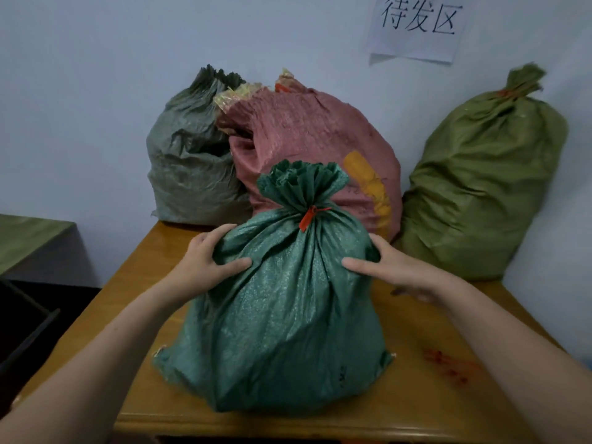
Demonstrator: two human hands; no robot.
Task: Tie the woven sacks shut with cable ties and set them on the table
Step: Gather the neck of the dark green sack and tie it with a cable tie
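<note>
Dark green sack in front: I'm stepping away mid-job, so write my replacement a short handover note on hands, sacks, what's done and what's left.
Hands: left hand and right hand each grip a shoulder of the dark green sack, which stands on the table, neck closed with a red cable tie.
Behind it: grey-green sack, pink sack, olive sack; the olive one shows a red tie, the other two necks I cannot judge.
Done: front sack tied and placed.
Left: let go, check the back sacks' ties.
</note>
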